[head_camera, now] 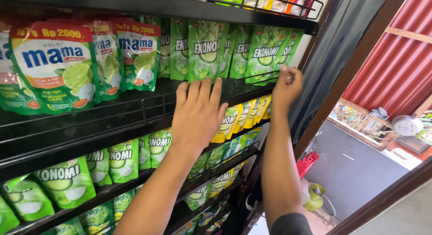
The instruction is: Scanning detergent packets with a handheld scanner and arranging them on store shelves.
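Observation:
My left hand (pixel 196 112) lies flat with fingers spread against the black wire rail (pixel 153 104) of a shop shelf, its fingertips just under a standing green soap pouch (pixel 208 50). My right hand (pixel 286 87) reaches up at the shelf's right end, fingers curled and pinching the bottom edge of a green pouch (pixel 266 55) behind the rail. A row of several similar green pouches fills that shelf.
Larger green pouches with red tops (pixel 56 66) stand at the left. Lower shelves hold more green pouches (pixel 67 181) and yellow ones (pixel 246 114). A dark doorframe (pixel 333 104) borders the rack on the right, with a red metal wall (pixel 400 59) and yard outside.

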